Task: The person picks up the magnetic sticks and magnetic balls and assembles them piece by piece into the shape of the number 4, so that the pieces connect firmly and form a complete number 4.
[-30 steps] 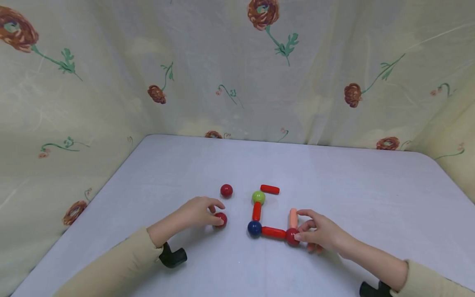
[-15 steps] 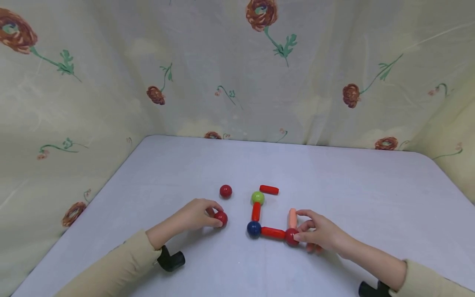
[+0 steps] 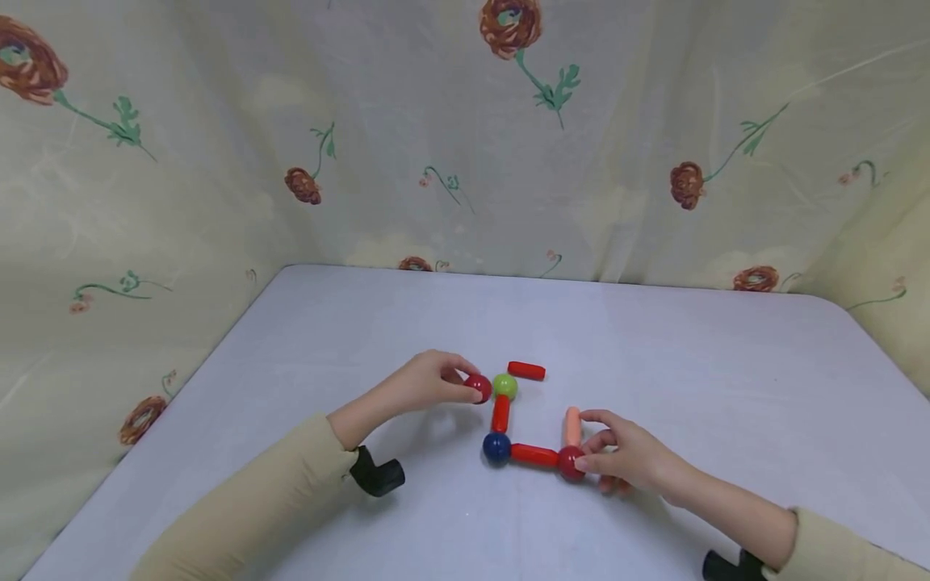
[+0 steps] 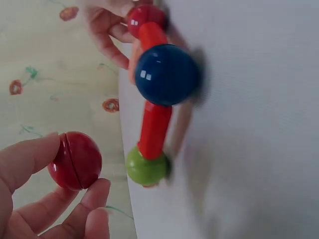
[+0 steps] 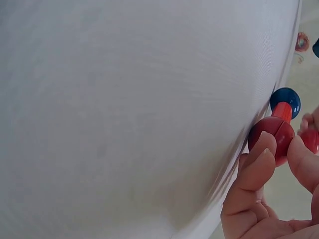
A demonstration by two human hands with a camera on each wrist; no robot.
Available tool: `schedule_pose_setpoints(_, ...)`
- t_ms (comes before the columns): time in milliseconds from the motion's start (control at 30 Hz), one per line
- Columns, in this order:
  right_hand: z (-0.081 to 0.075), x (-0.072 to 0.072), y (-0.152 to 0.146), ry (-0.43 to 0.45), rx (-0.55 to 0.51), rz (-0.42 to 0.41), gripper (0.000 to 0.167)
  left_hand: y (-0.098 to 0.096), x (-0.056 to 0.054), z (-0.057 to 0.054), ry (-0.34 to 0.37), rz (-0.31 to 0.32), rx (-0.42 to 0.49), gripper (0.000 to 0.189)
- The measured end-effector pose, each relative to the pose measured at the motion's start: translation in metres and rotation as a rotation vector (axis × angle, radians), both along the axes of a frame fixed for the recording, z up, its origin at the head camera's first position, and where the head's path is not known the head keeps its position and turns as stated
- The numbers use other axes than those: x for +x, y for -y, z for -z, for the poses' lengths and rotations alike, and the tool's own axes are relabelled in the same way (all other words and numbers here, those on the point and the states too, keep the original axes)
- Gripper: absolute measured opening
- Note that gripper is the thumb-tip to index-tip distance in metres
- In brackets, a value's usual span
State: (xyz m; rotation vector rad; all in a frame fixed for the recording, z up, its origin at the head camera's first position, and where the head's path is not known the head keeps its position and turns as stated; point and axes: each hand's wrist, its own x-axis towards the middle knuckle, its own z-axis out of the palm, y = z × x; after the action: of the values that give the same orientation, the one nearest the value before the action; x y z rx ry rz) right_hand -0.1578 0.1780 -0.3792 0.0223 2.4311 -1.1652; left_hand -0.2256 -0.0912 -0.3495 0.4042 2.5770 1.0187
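My left hand (image 3: 429,381) pinches a glossy red ball (image 4: 76,161) between thumb and fingers, just left of the green ball (image 3: 504,386). A thin seam runs round the held ball. The green ball joins a red rod (image 3: 500,413), which leads to a blue ball (image 3: 497,449). From the blue ball a second red rod (image 3: 534,456) runs to another red ball (image 3: 571,463). My right hand (image 3: 625,456) grips that ball with thumb and fingertips. A peach rod (image 3: 573,426) stretches from it toward the back, beside my right index finger.
A loose red rod (image 3: 526,370) lies behind and to the right of the green ball. Everything stands on a white-covered table (image 3: 654,363), with a flowered curtain (image 3: 610,161) behind it. Black wrist mounts (image 3: 378,476) sit under both sleeves.
My left hand has taken the red ball up and carried it right and back to the green ball. Another loose red ball is now hidden behind that hand. The right hand stays in place.
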Motion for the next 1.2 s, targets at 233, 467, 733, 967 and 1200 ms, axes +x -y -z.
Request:
schedule_pose_setpoints(233,-0.001,0.002,0.0,-0.015,-0.004,-0.009,0.075,-0.039,-0.014,-0.008,0.032,0.059,0.024,0.036)
schedule_pose_setpoints(467,-0.001,0.001,-0.001,-0.014,-0.009,-0.017,0.075,-0.071,-0.026,-0.009,0.092,0.092,-0.03,0.037)
schedule_pose_setpoints(733,-0.002,0.001,-0.002,-0.012,-0.03,-0.023,0.074,-0.091,-0.042,-0.001,0.092,0.188,-0.045,0.037)
schedule_pose_setpoints(967,-0.002,0.002,-0.003,-0.018,-0.055,-0.044,0.073,-0.104,-0.042,0.012,0.056,0.194,-0.078,0.036)
schedule_pose_setpoints(1200,-0.001,0.002,-0.005,-0.014,-0.055,-0.028,0.073,-0.112,-0.041,0.018,0.041,0.19,-0.125,0.036)
